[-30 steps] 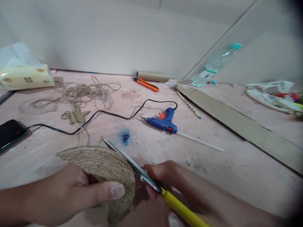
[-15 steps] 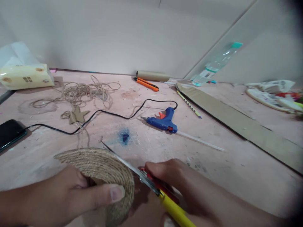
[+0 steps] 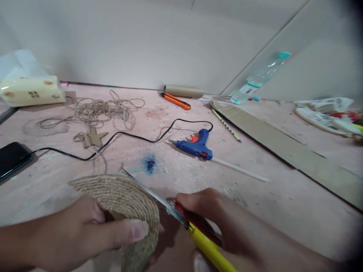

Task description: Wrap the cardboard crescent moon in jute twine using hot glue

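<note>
My left hand [image 3: 93, 234] grips a curved piece covered with rows of twine [image 3: 133, 200], its thumb lying on the rows and other fingertips showing past the right edge. In my right hand [image 3: 227, 223] are scissors [image 3: 207, 245] with one yellow and one red handle. Their blades point up and left, along the upper right edge of the twine-covered piece. A thin bit of something shows at the blade tip, too small to name.
A blue glue gun [image 3: 195, 145] lies ahead, its black cord running left to a dark device [image 3: 13, 158]. Tangled twine [image 3: 99, 109], a cardboard star [image 3: 95, 139], an orange cutter [image 3: 176, 101], a bottle [image 3: 259, 81] and a cardboard strip [image 3: 272, 136] lie beyond.
The twine-covered piece has tilted a little, showing more of its rows. My right hand and the scissors have shifted slightly.
</note>
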{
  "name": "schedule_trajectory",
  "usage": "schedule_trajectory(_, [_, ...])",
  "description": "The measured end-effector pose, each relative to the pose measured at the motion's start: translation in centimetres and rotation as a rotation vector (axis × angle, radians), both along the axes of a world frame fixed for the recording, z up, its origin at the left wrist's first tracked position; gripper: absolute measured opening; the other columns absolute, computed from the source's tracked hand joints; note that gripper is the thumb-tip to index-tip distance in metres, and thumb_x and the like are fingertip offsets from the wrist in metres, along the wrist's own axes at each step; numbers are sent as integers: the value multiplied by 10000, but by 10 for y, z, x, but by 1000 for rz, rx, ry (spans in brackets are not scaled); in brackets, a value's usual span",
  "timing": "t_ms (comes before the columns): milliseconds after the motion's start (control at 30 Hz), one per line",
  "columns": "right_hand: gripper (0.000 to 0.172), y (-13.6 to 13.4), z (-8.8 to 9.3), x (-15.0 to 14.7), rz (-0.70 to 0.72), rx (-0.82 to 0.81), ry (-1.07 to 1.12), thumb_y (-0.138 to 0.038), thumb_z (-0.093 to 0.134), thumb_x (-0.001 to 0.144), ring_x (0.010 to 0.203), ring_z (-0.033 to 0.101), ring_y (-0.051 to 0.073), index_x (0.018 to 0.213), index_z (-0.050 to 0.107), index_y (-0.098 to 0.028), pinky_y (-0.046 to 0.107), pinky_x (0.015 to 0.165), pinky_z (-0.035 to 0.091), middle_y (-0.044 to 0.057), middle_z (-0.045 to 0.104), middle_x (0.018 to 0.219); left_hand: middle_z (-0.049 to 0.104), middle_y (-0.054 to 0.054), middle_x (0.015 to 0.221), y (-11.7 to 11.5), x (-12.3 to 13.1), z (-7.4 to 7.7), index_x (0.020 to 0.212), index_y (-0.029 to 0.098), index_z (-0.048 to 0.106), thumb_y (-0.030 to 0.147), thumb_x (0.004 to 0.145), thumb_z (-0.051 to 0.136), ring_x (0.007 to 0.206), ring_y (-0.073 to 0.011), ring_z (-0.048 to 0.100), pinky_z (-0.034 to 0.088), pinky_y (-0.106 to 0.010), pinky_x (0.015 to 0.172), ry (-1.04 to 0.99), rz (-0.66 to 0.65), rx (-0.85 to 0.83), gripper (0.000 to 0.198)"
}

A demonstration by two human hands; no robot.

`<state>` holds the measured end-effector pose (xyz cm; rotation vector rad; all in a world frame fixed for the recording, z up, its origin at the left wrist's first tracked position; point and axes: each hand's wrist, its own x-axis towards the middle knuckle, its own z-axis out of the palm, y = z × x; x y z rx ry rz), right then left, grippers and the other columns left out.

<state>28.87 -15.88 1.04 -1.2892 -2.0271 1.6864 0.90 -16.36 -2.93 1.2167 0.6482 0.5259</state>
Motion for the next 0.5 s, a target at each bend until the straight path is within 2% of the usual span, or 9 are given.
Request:
schedule_trajectory(100, [619, 6, 3, -1, 60, -31, 2, -816, 687, 980, 780, 618, 193, 994, 785, -205, 273, 673, 524, 27, 675, 815, 676, 22, 726, 1, -1, 2, 1040, 302, 871, 454, 1102, 700, 1144, -267, 754, 590, -352, 1138, -6, -60, -40, 237])
schedule_trajectory(200, [538, 13, 6, 0, 135, -38, -10, -750, 760, 946, 739, 608, 185, 938, 760, -213, 255, 625, 509, 12, 654, 771, 841, -1, 984, 3, -2, 5, 1124, 306, 899, 430, 1120, 682, 1177, -263, 763, 592, -352, 1125, 0, -113, -50, 250])
schedule_trajectory(333, [428, 17, 7, 1, 171, -38, -61, -642, 761, 946, 707, 587, 168, 918, 729, -216, 239, 618, 493, -5, 618, 735, 879, 9, 1155, 4, -3, 5, 1275, 343, 883, 389, 1120, 685, 1212, -250, 769, 570, -365, 1177, 10, -91, -43, 256])
schedule_trajectory(433, [373, 16, 7, 0, 177, -29, -94, -586, 738, 956, 693, 565, 162, 897, 712, -219, 239, 617, 485, -7, 611, 728, 880, 7, 1155, 5, -3, 3, 1226, 317, 898, 371, 1112, 698, 1163, -230, 776, 583, -326, 1137, -5, -106, -28, 237])
schedule_trajectory(500, [394, 15, 7, -1, 161, -21, -95, -602, 721, 965, 668, 533, 157, 868, 702, -221, 242, 599, 474, -7, 608, 714, 878, 1, 1153, 5, -3, 2, 1190, 296, 904, 374, 1113, 702, 1138, -218, 773, 588, -301, 1111, -16, -107, -26, 229])
